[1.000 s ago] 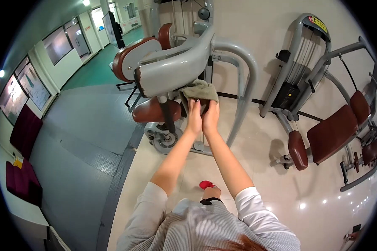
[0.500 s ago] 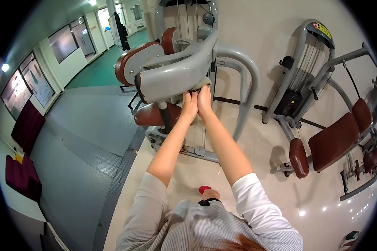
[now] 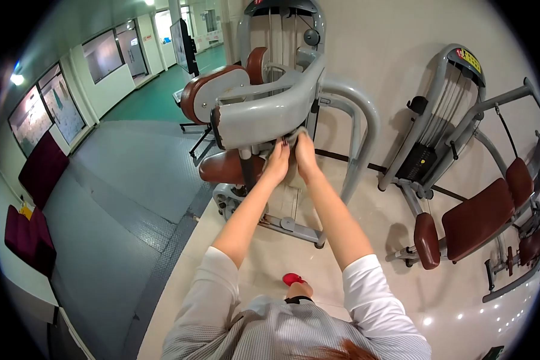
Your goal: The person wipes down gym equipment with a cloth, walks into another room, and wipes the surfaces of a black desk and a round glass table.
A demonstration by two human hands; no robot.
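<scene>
Both my hands are together under the curved grey arm [image 3: 270, 117] of a weight machine, with a greyish-green cloth [image 3: 301, 131] between them. My right hand [image 3: 306, 157] grips the cloth by the arm's lower edge, its fingers partly hidden. My left hand [image 3: 277, 163] is just to the left, fingers pointing up towards the arm and closed on part of the cloth. Much of the cloth is hidden behind my hands. The machine's brown seat [image 3: 231, 167] is below and left of them, and a brown round-ended pad [image 3: 213, 90] stands behind the arm.
A bent grey tube frame [image 3: 369, 120] curves close by on the right. Farther right stands another weight machine [image 3: 423, 156] with a brown backrest [image 3: 479, 221]. Grey floor matting [image 3: 114, 198] runs along the left, with purple seats [image 3: 30, 240] at the wall.
My hands have moved slightly lower, and a gap has opened between them, with the cloth still there. The view has shifted so the machine appears farther right and lower.
</scene>
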